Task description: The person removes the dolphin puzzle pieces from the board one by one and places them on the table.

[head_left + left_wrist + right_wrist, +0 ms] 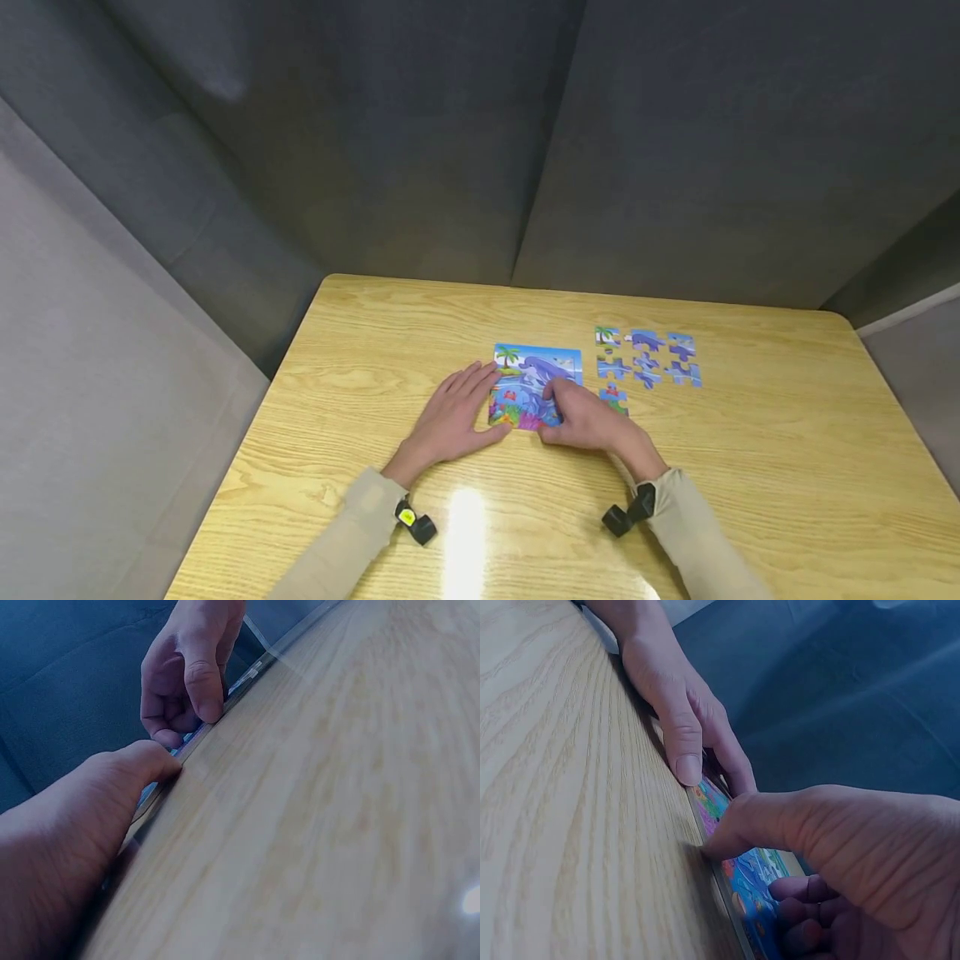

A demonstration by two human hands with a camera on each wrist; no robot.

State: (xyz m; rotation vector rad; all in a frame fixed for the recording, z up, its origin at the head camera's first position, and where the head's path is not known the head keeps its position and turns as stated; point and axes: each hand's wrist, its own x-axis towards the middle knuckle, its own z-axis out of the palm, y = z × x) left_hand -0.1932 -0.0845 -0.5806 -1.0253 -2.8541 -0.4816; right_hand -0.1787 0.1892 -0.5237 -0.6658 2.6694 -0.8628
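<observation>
A puzzle board (pixel 542 379) with a dolphin, palm tree and coral picture lies flat on the table between the two hands. My left hand (pixel 453 414) rests at the board's left side, fingers straight and thumb at its near edge. From the right, my right hand (pixel 588 417) reaches over the lower right part of the board. In the right wrist view the right thumb (pixel 739 825) touches the near edge and the other fingers bend over the picture. Whether a piece is between them is hidden. Loose puzzle pieces (pixel 646 369) lie right of the board.
Several loose pieces form spaced rows; one coral piece (pixel 613 398) sits close beside the right hand. The wooden table (pixel 360 358) ends at a dark curtain (pixel 420 167) behind, with a grey panel (pixel 90 400) on the left.
</observation>
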